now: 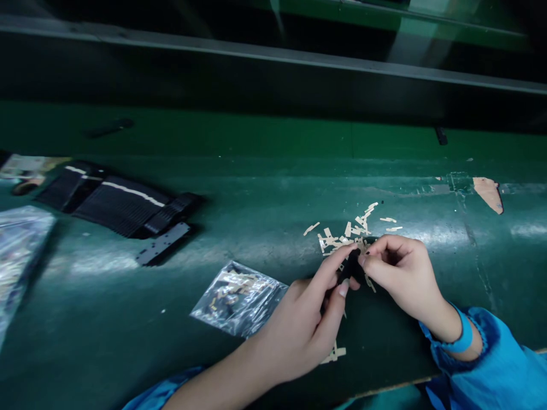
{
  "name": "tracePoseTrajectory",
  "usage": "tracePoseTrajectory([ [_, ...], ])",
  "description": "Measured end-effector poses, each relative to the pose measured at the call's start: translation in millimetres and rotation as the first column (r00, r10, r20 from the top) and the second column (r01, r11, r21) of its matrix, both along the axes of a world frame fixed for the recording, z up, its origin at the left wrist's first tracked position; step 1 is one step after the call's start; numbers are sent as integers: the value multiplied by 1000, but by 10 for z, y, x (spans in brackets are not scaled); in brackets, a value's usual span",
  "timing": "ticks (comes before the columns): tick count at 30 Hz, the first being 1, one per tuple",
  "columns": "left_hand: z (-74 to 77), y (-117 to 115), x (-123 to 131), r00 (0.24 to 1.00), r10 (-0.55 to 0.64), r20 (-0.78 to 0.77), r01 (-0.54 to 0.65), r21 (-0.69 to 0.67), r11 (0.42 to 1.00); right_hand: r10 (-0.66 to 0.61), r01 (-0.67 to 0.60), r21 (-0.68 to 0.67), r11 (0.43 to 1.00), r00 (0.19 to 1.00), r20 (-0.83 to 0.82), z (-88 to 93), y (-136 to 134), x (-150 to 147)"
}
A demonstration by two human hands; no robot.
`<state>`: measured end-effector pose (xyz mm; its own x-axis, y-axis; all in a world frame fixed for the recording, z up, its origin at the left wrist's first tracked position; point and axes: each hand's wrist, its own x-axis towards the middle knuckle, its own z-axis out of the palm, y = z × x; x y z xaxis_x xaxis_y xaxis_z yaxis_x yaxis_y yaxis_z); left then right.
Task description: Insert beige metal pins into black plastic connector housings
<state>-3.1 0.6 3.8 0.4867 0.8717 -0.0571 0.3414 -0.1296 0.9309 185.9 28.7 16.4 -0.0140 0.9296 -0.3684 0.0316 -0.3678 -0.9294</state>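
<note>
Blue left sleeve (164, 390) is nearest the camera, bottom edge. Clocks read from the small black part (352, 266), right of frame centre. Left to right:

9 o'clock, far out: large clear bag (21, 245), cut by frame edge. Between 9 and 10: ribbed black stack (117, 205), grey plate (164, 244) at its near end. 8 to 9, closer: small clear bag (260, 304), pale bits (243, 282) inside. Left hand (299, 324) at 7 to 8, thumb and fingers closed narrow round the part. Loose pale pieces (350, 229) on the green bench (256, 228), mostly 10 to 1, few more near 6. Right hand (401, 273) at 3, thumb and index in a tight pinch at the part's edge; can't tell if something tiny sits between. Brown scrap (488, 193) at 2, well apart.

Doing it well, I'd say: left clamps, right uses light fingertip force only, tilt the part so my thumb doesn't hide the contact, stay low over the bench in case something drops
</note>
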Motion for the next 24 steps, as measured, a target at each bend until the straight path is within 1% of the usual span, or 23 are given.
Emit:
tracePoseTrajectory([
  [5, -10, 11, -23, 1000, -28, -1, 28, -16, 999, 6, -6, -4, 1000, 1000, 28, 8, 10, 14],
  [11, -40, -12, -25, 999, 22, 40, -19, -67, 998, -34, 32, 16, 999, 990, 136, 12, 12, 13],
  [15, -34, -20, -21, 999, 33, 40, -29, -85, 996, 7, -9, 17, 1000, 994, 113, 14, -6, 8],
  [18, -37, -14, -25, 998, 19, 55, -13, -99, 995, -9, 5, 35, 999, 994, 112, 12, -16, 10],
  [21, -40, -7, -26, 996, -5, 93, 19, -146, 989, -27, 19, 57, 998, 990, 136, 17, -17, 10],
  [24, -39, -5, -20, 991, 14, 135, 15, -211, 977, -37, 26, 72, 997, 987, 159, 23, -9, 8],
])
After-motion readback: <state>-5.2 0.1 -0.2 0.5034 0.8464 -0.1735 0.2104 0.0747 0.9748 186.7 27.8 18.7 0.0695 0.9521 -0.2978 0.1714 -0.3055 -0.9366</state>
